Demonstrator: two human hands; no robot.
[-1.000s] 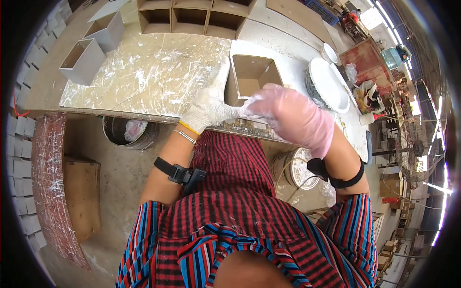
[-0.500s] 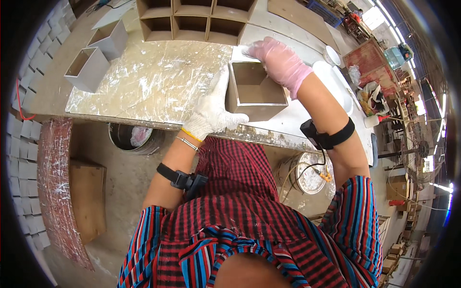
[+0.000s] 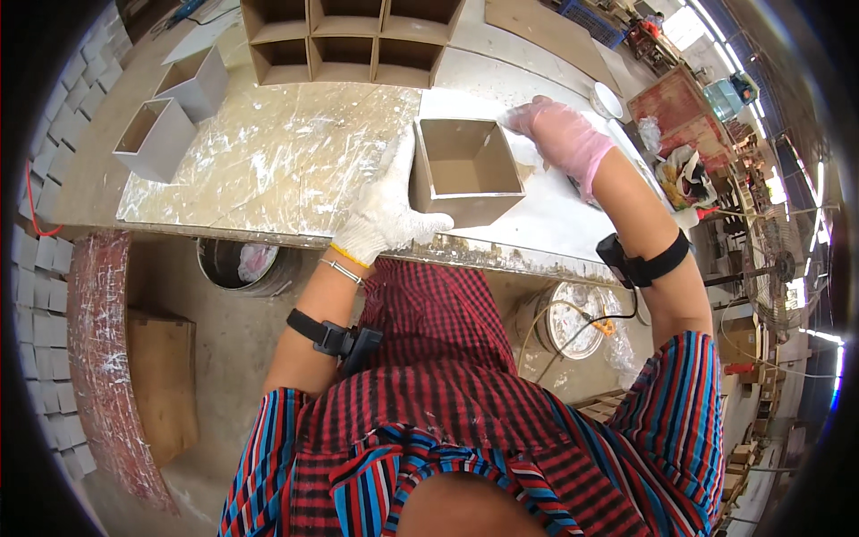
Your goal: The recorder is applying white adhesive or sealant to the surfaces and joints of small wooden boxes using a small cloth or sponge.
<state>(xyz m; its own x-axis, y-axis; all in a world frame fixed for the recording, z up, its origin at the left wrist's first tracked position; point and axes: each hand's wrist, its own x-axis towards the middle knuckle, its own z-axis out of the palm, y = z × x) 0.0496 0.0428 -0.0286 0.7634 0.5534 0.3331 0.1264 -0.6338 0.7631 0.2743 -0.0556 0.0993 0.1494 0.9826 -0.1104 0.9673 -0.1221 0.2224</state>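
Note:
An open-topped brown board box (image 3: pixel 470 211) with whitened rim edges stands on the worktable in front of me. My left hand (image 3: pixel 385 206), in a white knit glove, grips its near left corner, fingers along the left side and thumb across the front. My right hand (image 3: pixel 559 134), in a thin pink glove, is just beyond the box's far right corner, apart from it. Its fingers are bent together around something pale that I cannot make out. Two smaller grey-white open boxes, one nearer (image 3: pixel 157 141) and one farther (image 3: pixel 193 82), stand at the table's left.
A brown compartment unit (image 3: pixel 349 54) sits at the table's far side. The paint-streaked board (image 3: pixel 259 161) covers the left part. A white bowl (image 3: pixel 607 100) is at the far right. Below the table edge stand a dark bucket (image 3: pixel 234 268) and a white-smeared bucket (image 3: pixel 573 331).
My right hand has moved right, off the box's rim to beside its right corner. The left hand keeps its hold on the box. The whole view has shifted slightly.

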